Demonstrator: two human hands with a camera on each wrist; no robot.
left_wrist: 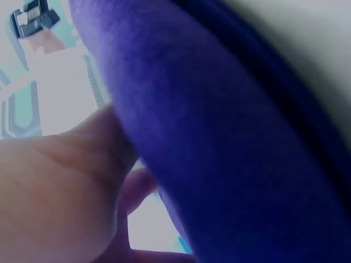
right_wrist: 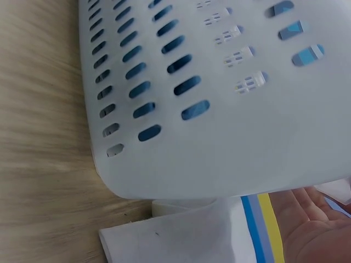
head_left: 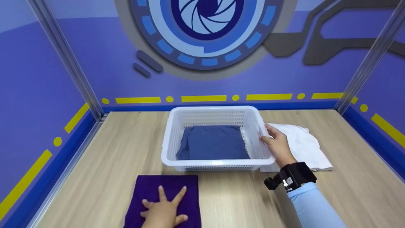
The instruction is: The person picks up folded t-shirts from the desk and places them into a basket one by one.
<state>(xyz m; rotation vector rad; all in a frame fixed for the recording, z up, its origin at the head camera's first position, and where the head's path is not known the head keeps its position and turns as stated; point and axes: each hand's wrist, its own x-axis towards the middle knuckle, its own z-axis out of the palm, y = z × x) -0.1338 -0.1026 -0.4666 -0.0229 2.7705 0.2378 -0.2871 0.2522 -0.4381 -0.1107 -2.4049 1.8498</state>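
My left hand [head_left: 163, 209] lies with fingers spread and straight over a folded purple cloth [head_left: 186, 196] near the front of the table. In the left wrist view the purple cloth [left_wrist: 219, 142] fills much of the picture, beside part of the palm [left_wrist: 55, 192]. Farther back, my right hand [head_left: 280, 147] grips the right rim of a white plastic basket [head_left: 218, 162], with the thumb over the inner side. A folded blue cloth [head_left: 218, 142] lies inside the basket. The right wrist view shows the basket's slotted wall [right_wrist: 181, 153] close up, with the palm [right_wrist: 315, 224] at its edge.
A white cloth [head_left: 303, 147] lies on the wooden table [head_left: 110, 152] to the right of the basket, partly behind the right hand and under the basket's side. Blue-purple printed panels [head_left: 104, 57] with metal posts [head_left: 63, 53] enclose the table at the back and sides.
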